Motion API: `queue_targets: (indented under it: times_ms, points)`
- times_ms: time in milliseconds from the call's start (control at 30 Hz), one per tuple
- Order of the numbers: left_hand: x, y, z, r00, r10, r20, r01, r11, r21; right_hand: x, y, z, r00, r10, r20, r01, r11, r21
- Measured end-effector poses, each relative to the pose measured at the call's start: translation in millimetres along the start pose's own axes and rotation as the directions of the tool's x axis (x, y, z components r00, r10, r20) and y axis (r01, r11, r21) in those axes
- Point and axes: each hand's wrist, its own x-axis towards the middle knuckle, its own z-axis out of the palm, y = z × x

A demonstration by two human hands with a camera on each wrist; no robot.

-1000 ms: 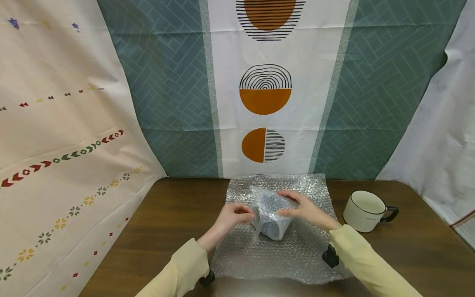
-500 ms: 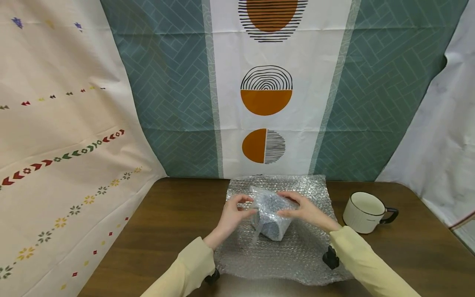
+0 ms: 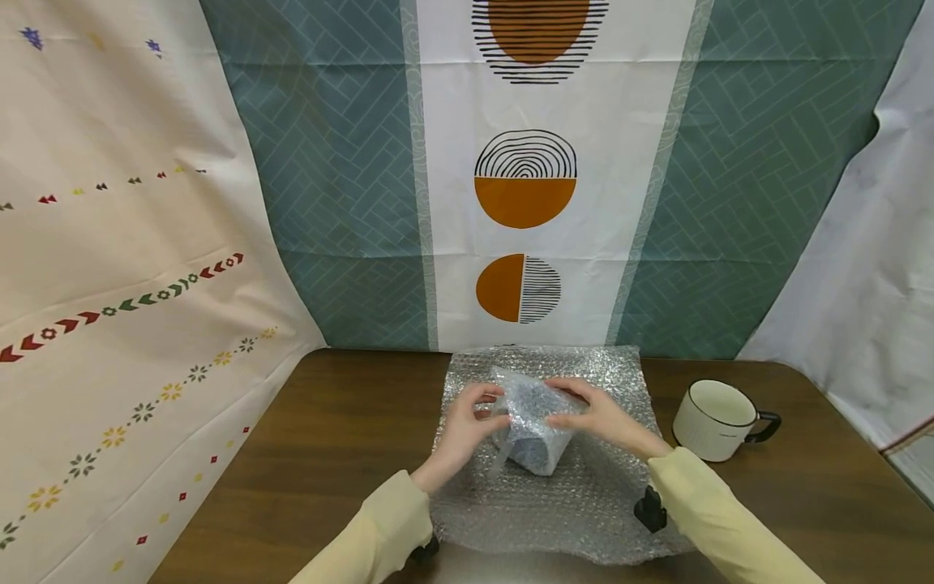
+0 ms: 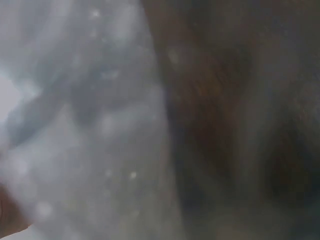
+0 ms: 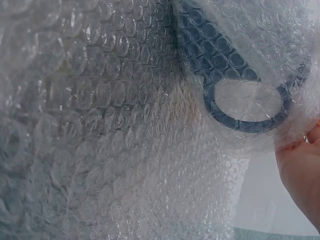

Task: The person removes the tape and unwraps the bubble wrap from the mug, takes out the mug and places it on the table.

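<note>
Bubble wrap sheet point(image 3: 554, 495) lies flat on the brown bench point(image 3: 321, 454), near its far edge; a dark blue mug, part-wrapped point(image 3: 531, 426), rests on the sheet's middle.

Head view: left hand point(image 3: 467, 426) curls against the bundle's left side, fingers pinching the loose wrap there. Right hand point(image 3: 601, 418) lies over the top right, fingers fairly straight, pressing the film down. A second, white mug with a black handle point(image 3: 718, 422) stands bare on the bench, well to the right, apart from the sheet. Patterned cloths hang behind.

Judgement: wrapping of the first mug is under way, about midway; the next move would call for tucking the loose left flap in while the right hand keeps the roll from springing open.

Left wrist view: blurred; only pale wrap against dark bench, grip not readable here.

Right wrist view: shows what the head view cannot, the mug's blue ring handle point(image 5: 250, 107) under the bubble layer, and right fingertips point(image 5: 300, 170) at the film's edge.
</note>
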Motion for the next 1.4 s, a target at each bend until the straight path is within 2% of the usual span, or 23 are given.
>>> queue_targets:
  times_ms: [100,233,433,500,733,867,1033,1100,1233,1333,1400]
  points:
    - [-3.4,12.9,0.7,1.0,0.01,-0.007,-0.01,1.0,0.01,-0.9,0.4,-0.1,1.0,-0.001,-0.012,0.001,1.0,-0.009]
    - [-5.0,16.2,1.6,1.0,0.021,-0.018,-0.021,0.999,0.028,-2.1,-0.8,1.2,0.997,-0.063,-0.047,0.06,0.997,-0.057]
    - [-3.7,13.6,2.4,1.0,0.008,-0.03,-0.008,1.0,0.014,-6.6,-5.8,2.6,0.973,-0.21,-0.097,0.182,0.953,-0.242]
    - [-2.9,11.0,2.8,0.999,0.005,-0.034,-0.005,1.0,0.01,-8.3,-7.8,2.1,0.967,-0.238,-0.089,0.205,0.939,-0.277]
    - [2.9,-20.6,4.0,0.999,-0.02,-0.049,0.022,0.999,0.039,-10.3,-8.4,-1.4,0.951,-0.307,-0.024,0.283,0.903,-0.324]
    - [3.9,-24.4,4.3,0.998,-0.025,-0.049,0.028,0.998,0.051,-10.6,-6.6,-1.3,0.944,-0.33,-0.015,0.307,0.893,-0.33]
    - [2.0,-13.7,4.0,0.999,-0.032,-0.026,0.033,0.998,0.058,-12.1,-4.7,-0.8,0.942,-0.33,-0.068,0.291,0.898,-0.329]
    - [0.1,-3.4,3.6,0.999,-0.033,-0.023,0.034,0.998,0.059,-12.0,-5.0,-1.1,0.947,-0.302,-0.111,0.258,0.919,-0.298]
    - [-3.9,16.7,3.0,0.999,-0.032,-0.021,0.033,0.997,0.067,-12.5,-5.8,-2.9,0.962,-0.191,-0.195,0.154,0.97,-0.189]
    - [-4.7,20.3,3.3,0.999,-0.034,-0.023,0.036,0.997,0.071,-14.2,-10.0,-4.9,0.966,-0.107,-0.238,0.082,0.99,-0.112]
    - [-3.9,16.6,3.6,0.999,-0.027,-0.026,0.029,0.997,0.067,-15.2,-14.6,-6.3,0.964,-0.079,-0.254,0.067,0.996,-0.058]
